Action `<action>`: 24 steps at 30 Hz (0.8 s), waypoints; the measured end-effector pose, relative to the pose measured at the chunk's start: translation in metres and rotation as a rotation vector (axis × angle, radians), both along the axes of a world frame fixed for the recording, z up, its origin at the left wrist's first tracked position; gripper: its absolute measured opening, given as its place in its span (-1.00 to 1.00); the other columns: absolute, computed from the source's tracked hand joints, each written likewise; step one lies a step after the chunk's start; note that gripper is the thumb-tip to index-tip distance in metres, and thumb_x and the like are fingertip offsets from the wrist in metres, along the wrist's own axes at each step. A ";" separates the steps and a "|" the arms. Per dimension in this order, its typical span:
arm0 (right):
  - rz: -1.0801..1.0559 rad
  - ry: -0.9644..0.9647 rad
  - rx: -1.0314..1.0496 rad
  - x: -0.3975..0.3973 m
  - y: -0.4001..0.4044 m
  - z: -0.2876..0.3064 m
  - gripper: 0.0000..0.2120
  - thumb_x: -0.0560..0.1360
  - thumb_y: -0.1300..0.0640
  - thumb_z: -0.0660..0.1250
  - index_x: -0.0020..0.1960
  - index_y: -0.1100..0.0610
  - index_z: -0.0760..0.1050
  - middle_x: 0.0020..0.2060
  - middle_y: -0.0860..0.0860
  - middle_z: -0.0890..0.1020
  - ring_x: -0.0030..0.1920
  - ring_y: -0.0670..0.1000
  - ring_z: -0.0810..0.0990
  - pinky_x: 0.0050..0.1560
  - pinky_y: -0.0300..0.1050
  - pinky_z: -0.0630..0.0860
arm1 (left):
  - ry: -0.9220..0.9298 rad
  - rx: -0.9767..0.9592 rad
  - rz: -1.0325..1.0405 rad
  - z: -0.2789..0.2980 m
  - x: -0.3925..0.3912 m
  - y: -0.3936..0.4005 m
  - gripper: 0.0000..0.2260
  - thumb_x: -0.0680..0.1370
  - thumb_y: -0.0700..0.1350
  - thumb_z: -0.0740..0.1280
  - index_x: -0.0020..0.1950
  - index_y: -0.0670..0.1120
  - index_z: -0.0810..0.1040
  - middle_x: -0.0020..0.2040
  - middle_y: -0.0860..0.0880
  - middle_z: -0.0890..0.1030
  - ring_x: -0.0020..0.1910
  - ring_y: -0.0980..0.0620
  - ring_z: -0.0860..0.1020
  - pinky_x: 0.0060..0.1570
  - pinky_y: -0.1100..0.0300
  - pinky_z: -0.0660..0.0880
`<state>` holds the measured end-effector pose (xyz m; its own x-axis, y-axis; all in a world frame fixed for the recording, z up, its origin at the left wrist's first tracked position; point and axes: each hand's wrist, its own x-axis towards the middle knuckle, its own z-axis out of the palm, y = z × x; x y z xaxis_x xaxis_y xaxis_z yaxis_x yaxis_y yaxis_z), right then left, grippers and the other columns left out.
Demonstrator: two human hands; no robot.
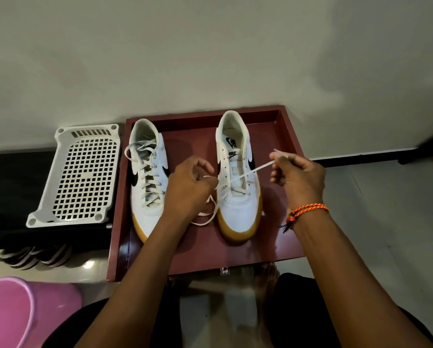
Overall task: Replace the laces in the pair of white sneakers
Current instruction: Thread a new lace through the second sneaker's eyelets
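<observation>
A single head-worn wide-angle camera looks forward and steeply down from above the person's lap; both forearms reach up into the frame from its bottom edge; straight lines bow near the borders. The dark red rectangular wooden tray (pixel 289 136) sits at close range in the centre; the pale plastered wall (pixel 210 46) fills the upper half.

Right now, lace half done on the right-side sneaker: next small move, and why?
Probably feed the lace end pinched in the right hand into the next open eyelet. The right-side sneaker is laced only at its lowest rows, with the upper eyelets bare, while the left hand pinches the lace at the near eyelets. The left-side sneaker looks fully laced.
</observation>
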<state>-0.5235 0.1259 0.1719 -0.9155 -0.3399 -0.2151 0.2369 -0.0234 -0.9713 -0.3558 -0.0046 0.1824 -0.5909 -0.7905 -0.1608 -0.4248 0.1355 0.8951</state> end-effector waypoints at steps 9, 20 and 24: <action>0.546 -0.020 -0.031 0.015 0.001 0.017 -0.86 0.61 0.28 0.41 0.06 0.36 0.69 -0.26 0.18 0.62 -0.28 0.08 0.58 -0.22 -0.14 0.61 | 0.244 -0.159 -0.122 0.005 -0.008 0.013 -0.71 0.54 -0.38 0.24 0.16 -0.15 0.64 0.09 -0.03 0.70 0.13 0.01 0.66 0.16 0.05 0.62; 0.477 0.479 0.163 0.013 0.003 0.021 -0.96 0.51 0.25 0.55 -0.05 0.18 0.72 -0.29 0.06 0.72 -0.30 0.10 0.71 -0.18 0.03 0.72 | 0.311 0.082 -0.123 -0.013 -0.030 0.020 -0.87 0.66 -0.17 0.37 0.06 -0.08 0.73 -0.15 0.03 0.73 -0.18 0.02 0.67 -0.10 0.01 0.63; 0.471 0.510 0.251 0.009 0.006 0.015 -0.95 0.51 0.29 0.54 -0.06 0.17 0.74 -0.31 0.01 0.73 -0.30 0.01 0.73 -0.16 0.05 0.73 | 0.202 -0.043 -0.046 -0.021 -0.033 0.022 -0.94 0.60 -0.10 0.51 -0.01 -0.06 0.79 -0.21 0.06 0.75 -0.26 0.13 0.68 -0.17 0.15 0.57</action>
<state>-0.5143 0.1318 0.1874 -0.6918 -0.7182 0.0751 -0.3153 0.2069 -0.9262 -0.3888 0.0173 0.1612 -0.6430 -0.7658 -0.0020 -0.2303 0.1908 0.9542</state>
